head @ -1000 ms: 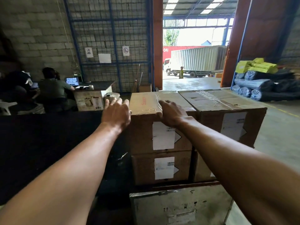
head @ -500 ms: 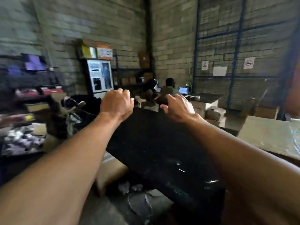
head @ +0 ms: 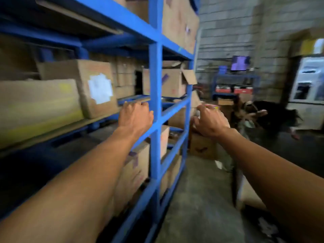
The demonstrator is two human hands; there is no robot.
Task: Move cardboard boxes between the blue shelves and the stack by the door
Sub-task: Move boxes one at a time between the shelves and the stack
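Observation:
Blue shelves (head: 155,81) fill the left half of the blurred head view. On the middle shelf stand a cardboard box with a white label (head: 82,85), a long pale box (head: 35,107) and an open-flap box (head: 171,83). More boxes sit on the top shelf (head: 178,20) and the bottom shelf (head: 136,165). My left hand (head: 135,116) hovers in front of the middle shelf rail, fingers loosely curled, holding nothing. My right hand (head: 210,121) reaches past the shelf's end post, also empty. The stack by the door is out of view.
A cardboard box (head: 201,146) sits on the concrete floor (head: 198,199) beyond the shelf end. Further back are a small blue rack (head: 235,85) with a screen (head: 240,63), a dark heap of clutter (head: 275,116) and a white cabinet (head: 308,85).
The view has swung left from the box stack by the door, past the dark counter, to the blue shelves. Both hands left the stacked box and stay empty and outstretched.

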